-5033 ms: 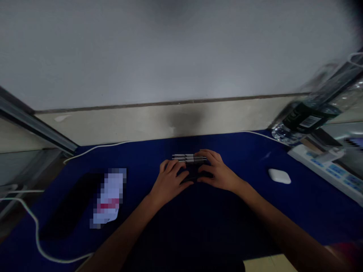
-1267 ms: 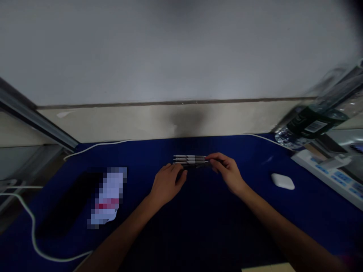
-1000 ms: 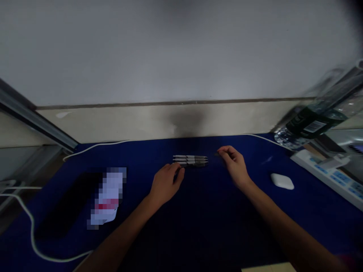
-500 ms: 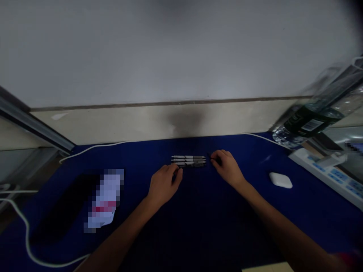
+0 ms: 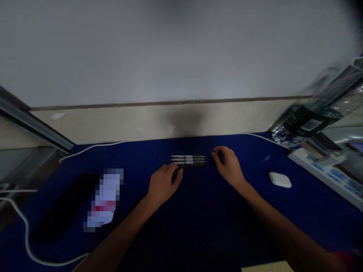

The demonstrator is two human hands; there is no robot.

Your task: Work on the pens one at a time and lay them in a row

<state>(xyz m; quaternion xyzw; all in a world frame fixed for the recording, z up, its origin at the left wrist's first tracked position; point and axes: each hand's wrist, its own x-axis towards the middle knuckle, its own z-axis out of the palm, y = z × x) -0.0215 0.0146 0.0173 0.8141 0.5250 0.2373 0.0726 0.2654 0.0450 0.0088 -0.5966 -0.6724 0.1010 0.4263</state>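
Observation:
Three white-and-grey pens (image 5: 185, 159) lie side by side on the dark blue table, tips to the right. A black pen (image 5: 195, 164) lies just in front of them. My left hand (image 5: 165, 185) touches the left end of the black pen, its fingers curled and the thumb a little apart. Right of the pen tips, my right hand (image 5: 228, 166) has thumb and forefinger pinched together around a small dark thing (image 5: 211, 153), too dim to make out.
A pixelated item (image 5: 106, 196) lies at the left beside a dark shape. At the right are a white case (image 5: 280, 180), a power strip (image 5: 326, 175) and a plastic bottle (image 5: 303, 122). White cables (image 5: 93, 146) run along the table's edges.
My right hand has shifted very slightly, its fingers tilting up a little. My left hand and the pens look nearly the same.

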